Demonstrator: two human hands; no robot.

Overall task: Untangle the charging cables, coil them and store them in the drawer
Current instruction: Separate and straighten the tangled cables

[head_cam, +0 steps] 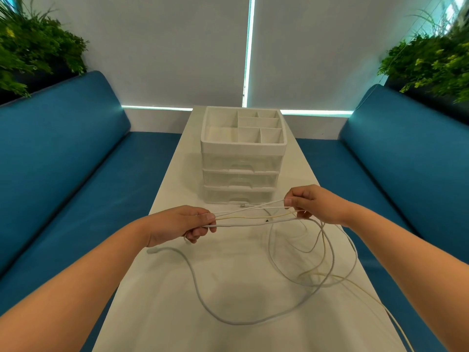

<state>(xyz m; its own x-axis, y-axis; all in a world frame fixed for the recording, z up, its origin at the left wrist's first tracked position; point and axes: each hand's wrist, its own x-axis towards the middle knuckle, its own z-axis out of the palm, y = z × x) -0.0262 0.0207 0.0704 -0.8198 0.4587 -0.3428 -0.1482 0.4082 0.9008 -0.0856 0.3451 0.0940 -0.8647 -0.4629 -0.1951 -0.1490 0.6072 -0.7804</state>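
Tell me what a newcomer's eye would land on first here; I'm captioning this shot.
First the two hands, left and right, pinching a bundle of cables stretched taut between them above the white table, with loose loops trailing toward the right edge. Just behind stands a white drawer unit, its three drawers shut and its divided top tray empty. Teal benches flank both sides.

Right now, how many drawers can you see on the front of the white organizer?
3, stacked and all closed: the top drawer, the middle drawer under it, and the bottom drawer, nearest the table. None looks hidden.
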